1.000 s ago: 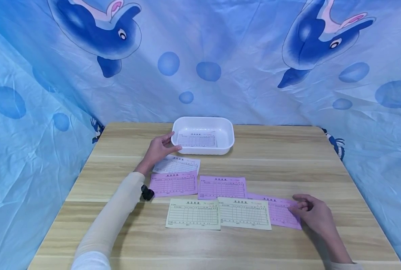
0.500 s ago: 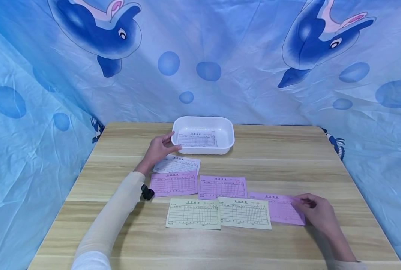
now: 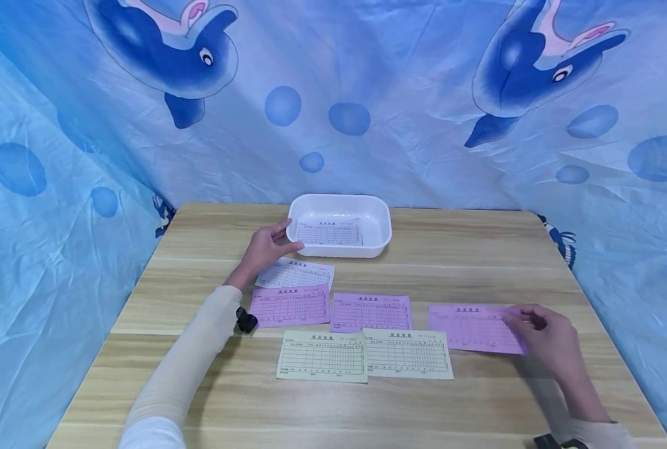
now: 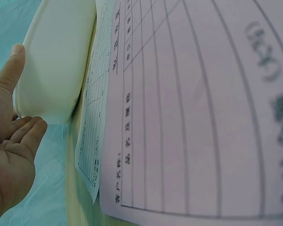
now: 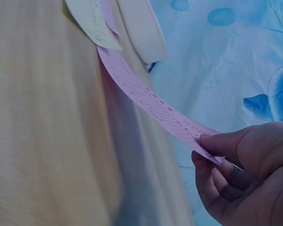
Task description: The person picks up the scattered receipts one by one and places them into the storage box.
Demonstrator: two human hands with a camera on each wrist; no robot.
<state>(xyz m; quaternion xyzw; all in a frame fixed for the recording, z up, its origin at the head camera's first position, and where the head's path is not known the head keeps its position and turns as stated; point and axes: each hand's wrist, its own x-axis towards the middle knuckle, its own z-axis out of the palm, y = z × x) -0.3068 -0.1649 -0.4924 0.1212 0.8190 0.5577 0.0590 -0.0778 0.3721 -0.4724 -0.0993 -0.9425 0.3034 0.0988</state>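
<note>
My right hand (image 3: 552,340) pinches the right end of a pink receipt slip (image 3: 468,327) between thumb and fingers. In the right wrist view the slip (image 5: 151,101) bows upward toward that hand, its held end raised off the table. At the back, my left hand (image 3: 262,249) holds the left end of a white plastic tray (image 3: 344,251), thumb at one corner and fingers at the other. A white receipt slip (image 3: 329,234) lies inside the tray. The left wrist view shows this hand (image 4: 14,150) against the tray's end wall (image 4: 52,70).
Two more pink slips (image 3: 290,305) (image 3: 371,313) lie mid-table, one overlapping a white slip (image 3: 296,273) near the tray. Two pale green slips (image 3: 322,355) (image 3: 408,353) lie in front. A blue dolphin-print cloth (image 3: 350,162) hangs behind the wooden table (image 3: 333,411).
My right hand has lifted the pink slip's end and drawn it right and away from me, out from beneath the green slip's edge in the head view. The left hand stays on the tray.
</note>
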